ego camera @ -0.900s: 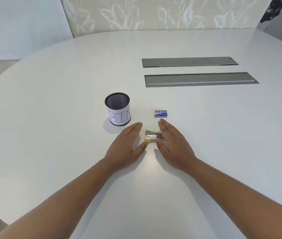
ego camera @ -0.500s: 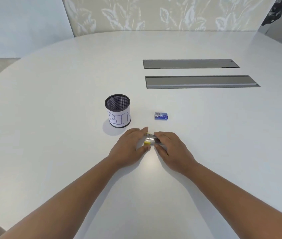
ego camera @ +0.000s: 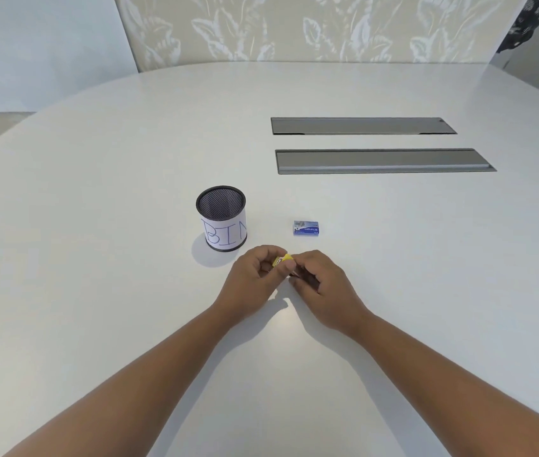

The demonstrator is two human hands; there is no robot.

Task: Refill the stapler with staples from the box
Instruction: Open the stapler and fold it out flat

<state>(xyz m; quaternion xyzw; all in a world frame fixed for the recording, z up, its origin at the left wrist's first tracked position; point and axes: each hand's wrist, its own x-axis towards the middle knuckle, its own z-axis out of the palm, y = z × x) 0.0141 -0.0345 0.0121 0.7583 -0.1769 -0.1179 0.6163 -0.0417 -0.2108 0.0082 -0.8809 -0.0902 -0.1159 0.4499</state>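
Observation:
A small yellow and metal stapler (ego camera: 282, 259) is held between both hands just above the white table (ego camera: 96, 258). My left hand (ego camera: 251, 282) grips its left end with thumb and fingers. My right hand (ego camera: 319, 285) pinches its right part; most of the stapler is hidden by the fingers. A small blue staple box (ego camera: 306, 227) lies closed on the table a short way beyond my right hand, untouched.
A black mesh cup (ego camera: 222, 217) with a paper label reading BIN stands left of the box, just beyond my left hand. Two long grey cable hatches (ego camera: 383, 161) are set into the table farther back.
Both hands closed in from either side of the stapler lying on the table, took hold of it and lifted it slightly. The box and cup stayed put.

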